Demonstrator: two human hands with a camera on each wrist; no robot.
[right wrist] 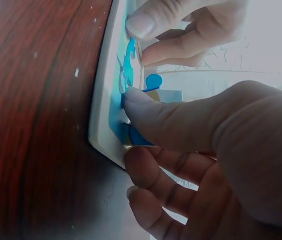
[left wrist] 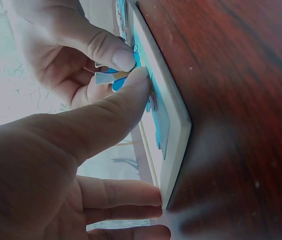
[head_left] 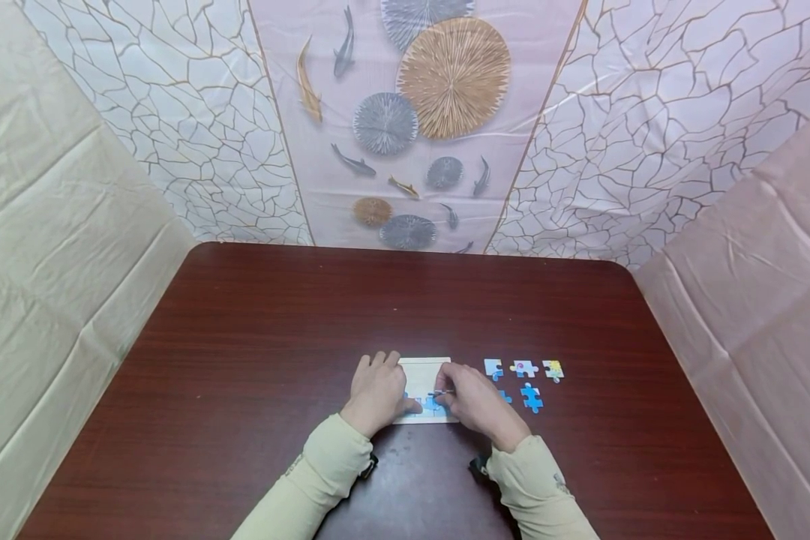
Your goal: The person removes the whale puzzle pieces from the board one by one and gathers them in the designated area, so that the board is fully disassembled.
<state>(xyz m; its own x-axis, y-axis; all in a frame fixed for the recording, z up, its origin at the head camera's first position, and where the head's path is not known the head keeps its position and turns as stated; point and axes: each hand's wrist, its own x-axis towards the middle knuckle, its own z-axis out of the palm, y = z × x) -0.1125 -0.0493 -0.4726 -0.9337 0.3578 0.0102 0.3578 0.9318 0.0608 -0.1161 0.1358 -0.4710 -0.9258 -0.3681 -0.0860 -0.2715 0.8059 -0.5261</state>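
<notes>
A shallow pale puzzle tray (head_left: 424,361) lies on the table with a row of blue jigsaw pieces (head_left: 427,406) along its near side. My right hand (head_left: 478,401) is over the tray's right part, pinching a blue puzzle piece (left wrist: 106,78) tilted on edge, close over the row. The piece's blue knob (right wrist: 153,81) sticks out past the right thumb. At the tray's left side is my left hand (head_left: 378,391); its thumb (left wrist: 116,112) stretches over the laid pieces and presses there, while its fingers (left wrist: 123,193) rest by the tray's edge.
To the right of the tray lie several loose pieces, among them a blue one (head_left: 531,397), a yellow-patterned one (head_left: 553,370) and a pink-and-white one (head_left: 524,368). Another blue piece (head_left: 505,396) is partly hidden by the right hand. The dark red table (head_left: 277,322) meets curtained walls behind.
</notes>
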